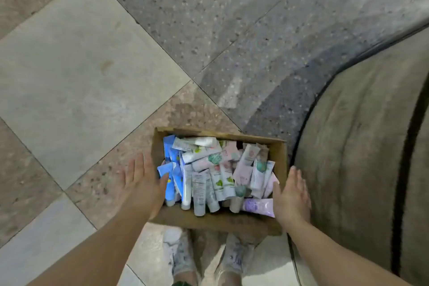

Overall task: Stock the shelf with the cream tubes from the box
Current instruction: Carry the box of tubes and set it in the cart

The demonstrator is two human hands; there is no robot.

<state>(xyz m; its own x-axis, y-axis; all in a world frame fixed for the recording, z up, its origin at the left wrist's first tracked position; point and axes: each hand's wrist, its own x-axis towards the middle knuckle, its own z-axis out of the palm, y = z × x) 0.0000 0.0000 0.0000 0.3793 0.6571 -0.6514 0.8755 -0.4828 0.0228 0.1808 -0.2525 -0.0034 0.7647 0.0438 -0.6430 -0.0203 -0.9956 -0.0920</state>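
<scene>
The open brown cardboard box [218,217] sits on the tiled floor [81,65] at six o'clock, heaped with loose, light, slippery plastic cream tubes [216,169]. Left hand [141,179] and right hand [291,193] flank its sides, fingers straight, holding nothing. Lifting likely needs support underneath; thin walls may flex.

Seen from above, low centre of the frame: open cardboard box [279,165] on a tiled floor [76,76], heaped with cream tubes [218,169] in blue, white, pink and lilac. Left hand [142,183] flat against the box's left wall, fingers straight, thumb over the rim. Right hand [292,195] flat against its right wall. Pale shoes [183,255] just below. Rounded grey-brown bulk [362,146] at right, nature unclear.
</scene>
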